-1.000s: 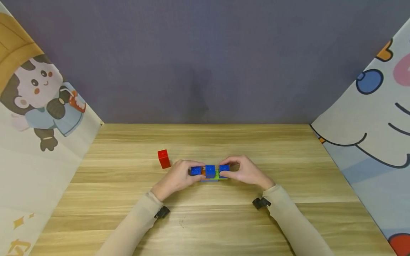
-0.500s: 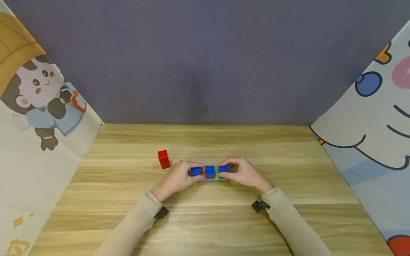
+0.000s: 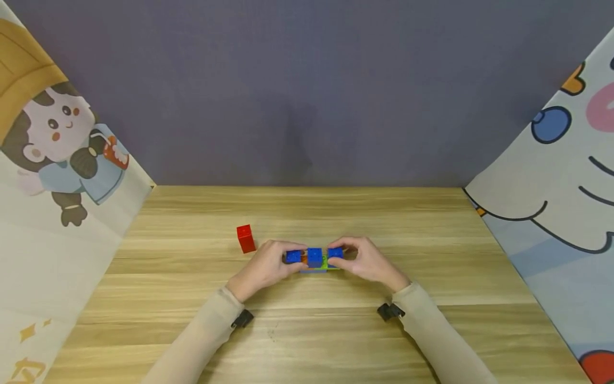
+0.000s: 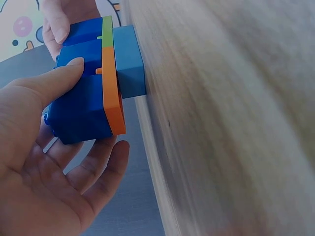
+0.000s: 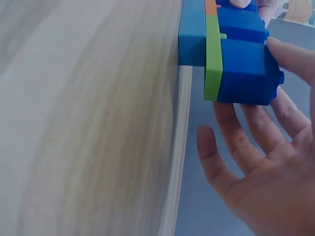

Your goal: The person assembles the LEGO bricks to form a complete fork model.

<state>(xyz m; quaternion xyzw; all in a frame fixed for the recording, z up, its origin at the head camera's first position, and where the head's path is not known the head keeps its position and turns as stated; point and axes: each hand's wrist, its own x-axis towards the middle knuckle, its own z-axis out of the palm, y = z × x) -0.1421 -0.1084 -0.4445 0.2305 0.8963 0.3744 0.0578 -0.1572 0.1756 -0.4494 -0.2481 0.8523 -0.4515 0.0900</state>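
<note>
Wood-grain surface point(image 3: 307, 341) here, backed by a plain dark grey-purple wall point(image 3: 307, 90), with a cartoon panel on each side: we get a kid in a tan hat on the left panel point(image 3: 62, 144) and a big white outlined character on the right panel point(image 3: 566, 186).

Pretty much mid-surface, we've got a little brick build with both hands on it. Bottom up, we count a light blue block point(image 4: 130, 61), then an orange plate point(image 4: 112, 93) and a green plate point(image 5: 213, 59) end to end, both sticking out past the block below. On top we see three dark blue bricks in a row: the left brick point(image 3: 293, 257) on the orange, the middle brick point(image 3: 314, 257) around where the plates meet, and the right brick point(image 3: 335, 253) on the green.

As for grip, we'd say the left hand point(image 3: 268, 266) pinches the left brick, thumb on the near side and reaching toward the middle one. Its mate, the right hand point(image 3: 365, 260), pinches the right brick, thumb on the near side, a finger behind.

We also spot a red block point(image 3: 246, 239) standing by itself, behind and left of the left hand. Both arms wear beige sleeves point(image 3: 201, 330) with small black cameras point(image 3: 243, 319) at the wrists.
</note>
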